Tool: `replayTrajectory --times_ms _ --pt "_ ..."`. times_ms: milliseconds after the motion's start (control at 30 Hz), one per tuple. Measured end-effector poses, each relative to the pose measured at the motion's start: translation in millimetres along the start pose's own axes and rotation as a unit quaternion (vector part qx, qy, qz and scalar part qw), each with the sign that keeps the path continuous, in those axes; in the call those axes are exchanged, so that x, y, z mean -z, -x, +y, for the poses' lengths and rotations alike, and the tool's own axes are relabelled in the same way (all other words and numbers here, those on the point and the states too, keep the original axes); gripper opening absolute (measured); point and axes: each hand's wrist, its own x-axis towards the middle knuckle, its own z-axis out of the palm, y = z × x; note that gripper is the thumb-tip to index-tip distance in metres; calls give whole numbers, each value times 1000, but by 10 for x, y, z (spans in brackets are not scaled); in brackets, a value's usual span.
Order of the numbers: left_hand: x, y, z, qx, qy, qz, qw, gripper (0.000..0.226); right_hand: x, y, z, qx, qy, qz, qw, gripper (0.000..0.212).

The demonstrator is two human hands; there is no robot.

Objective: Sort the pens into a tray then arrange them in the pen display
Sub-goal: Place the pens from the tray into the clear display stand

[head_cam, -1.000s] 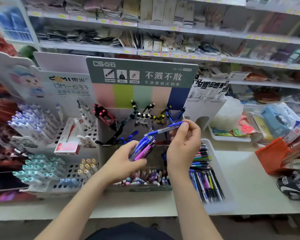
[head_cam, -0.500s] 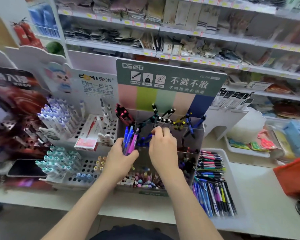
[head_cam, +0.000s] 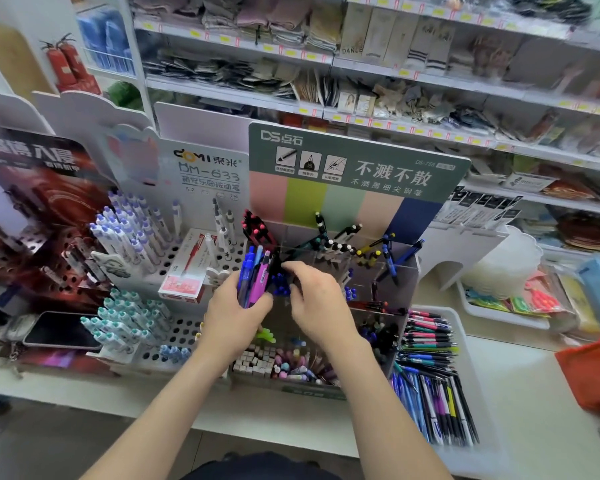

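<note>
My left hand (head_cam: 236, 315) grips an upright bundle of blue and purple pens (head_cam: 255, 277) in front of the clear pen display (head_cam: 411, 271), which has a green sign. My right hand (head_cam: 317, 301) reaches over the display's left middle compartment. Its curled fingertips are down among the blue pens (head_cam: 279, 287) standing there. I cannot see whether it still pinches a pen. The white tray (head_cam: 466, 344) to the right of the display holds several sorted pens (head_cam: 430, 362) lying in rows.
A white holed display (head_cam: 187, 329) with teal and purple pens stands at the left, with a red box (head_cam: 184, 277) on it. A phone (head_cam: 63, 329) lies at the far left. A white basket (head_cam: 499, 315) and an orange item (head_cam: 593, 372) sit at the right. Stocked shelves rise behind.
My right hand carried a single blue pen from above down into the display compartment and stays there. My left hand turned its bundle upright and moved closer to the display. The view shifted left.
</note>
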Motion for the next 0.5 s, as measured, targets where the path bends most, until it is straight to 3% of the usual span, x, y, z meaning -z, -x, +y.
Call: replayTrajectory --times_ms 100,200,333,400,500 --pt "-6 5 94 8 55 -52 997 11 29 69 -113 -68 -137 112 982 30" --pt "-6 30 183 18 127 -150 980 7 46 94 -187 -162 -334 99 923 28" --pt "-43 63 235 28 172 -208 962 13 125 123 -183 -200 -439 106 869 14" --pt "-56 74 232 29 174 -212 961 14 156 151 -164 -216 -457 111 856 12" --pt "-73 82 204 27 160 -224 961 10 172 199 -150 -221 -384 141 885 14"
